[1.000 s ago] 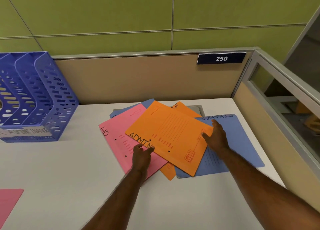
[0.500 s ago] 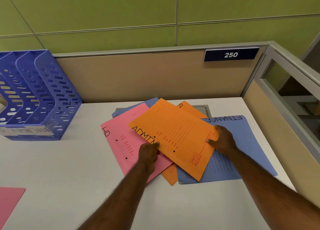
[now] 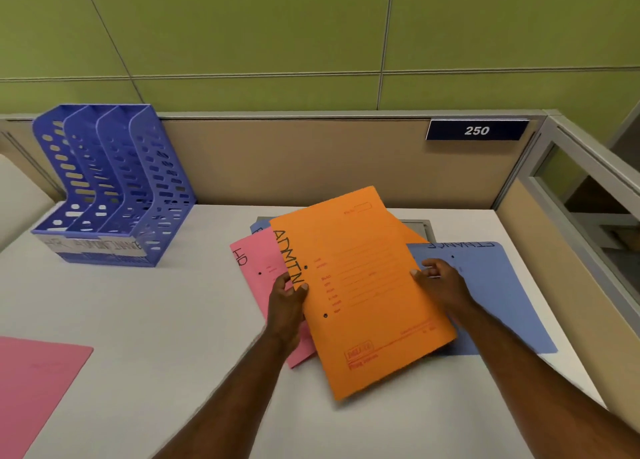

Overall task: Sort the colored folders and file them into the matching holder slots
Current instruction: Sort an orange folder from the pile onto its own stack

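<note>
Head view: orange folder (image 3: 363,285) marked ADMIN, sitting between both hands — left hand (image 3: 287,303) pinching its left edge, right hand (image 3: 441,284) gripping its right edge. Long axis running near to far, tilting slightly left; near corner overhanging bare worktop (image 3: 173,320). Beneath it are lying a pink folder (image 3: 258,261) and a blue folder (image 3: 502,285). Blue file holder (image 3: 114,188) is standing far left, well apart.

A dark blue sign (image 3: 477,130) reading 250 hangs on the tan partition (image 3: 311,161). Green wall panels (image 3: 242,26) rise behind. A grey plate (image 3: 417,226) lies in the white worktop (image 3: 138,320).
</note>
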`<state>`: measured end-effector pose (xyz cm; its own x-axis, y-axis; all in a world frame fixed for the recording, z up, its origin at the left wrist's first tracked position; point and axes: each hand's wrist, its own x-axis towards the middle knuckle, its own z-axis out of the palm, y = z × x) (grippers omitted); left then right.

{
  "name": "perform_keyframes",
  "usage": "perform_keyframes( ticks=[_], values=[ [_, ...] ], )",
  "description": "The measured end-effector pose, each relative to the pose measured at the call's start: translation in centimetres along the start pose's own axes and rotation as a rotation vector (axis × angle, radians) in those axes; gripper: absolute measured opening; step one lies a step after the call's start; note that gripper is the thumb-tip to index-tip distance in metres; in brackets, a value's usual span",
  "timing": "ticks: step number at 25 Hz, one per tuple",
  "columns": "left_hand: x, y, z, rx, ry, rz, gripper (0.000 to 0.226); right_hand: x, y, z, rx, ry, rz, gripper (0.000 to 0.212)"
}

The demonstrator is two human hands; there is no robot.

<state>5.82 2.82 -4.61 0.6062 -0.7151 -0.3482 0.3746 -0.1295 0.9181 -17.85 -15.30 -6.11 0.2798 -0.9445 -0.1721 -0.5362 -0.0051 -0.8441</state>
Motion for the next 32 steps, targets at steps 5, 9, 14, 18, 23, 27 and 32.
perform_keyframes(
  ticks=[5,9,14,18,23,27,32],
  values=[
    [-2.9,2.2,-5.9,0.089,-0.029,0.078,0.031,-6.2,-3.2,4.2,0.288,-0.197,0.0,0.02],
    [-5.6,4.1,-12.5,0.205,-0.006,0.169,0.032,-11.4,-4.9,9.0,0.341,-0.271,0.02,0.011],
    [-8.0,4.3,-22.5,0.411,0.056,0.24,0.034,-18.0,-5.9,16.6,0.214,-0.364,0.012,0.013],
    [-9.5,3.2,-30.2,0.513,0.16,0.217,0.033,-23.4,-6.9,23.0,0.148,-0.402,0.033,0.014],
    [-10.8,1.8,-37.2,0.661,0.179,0.154,0.038,-28.7,-8.1,28.8,0.016,-0.383,0.089,0.018],
    [-11.5,1.5,-41.1,0.742,0.148,0.135,0.041,-32.0,-9.4,32.0,0.02,-0.396,0.141,0.02],
    [-11.9,1.3,-43.8,0.817,0.118,0.124,0.048,-34.1,-9.7,34.7,-0.046,-0.402,0.183,0.023]
  ],
)
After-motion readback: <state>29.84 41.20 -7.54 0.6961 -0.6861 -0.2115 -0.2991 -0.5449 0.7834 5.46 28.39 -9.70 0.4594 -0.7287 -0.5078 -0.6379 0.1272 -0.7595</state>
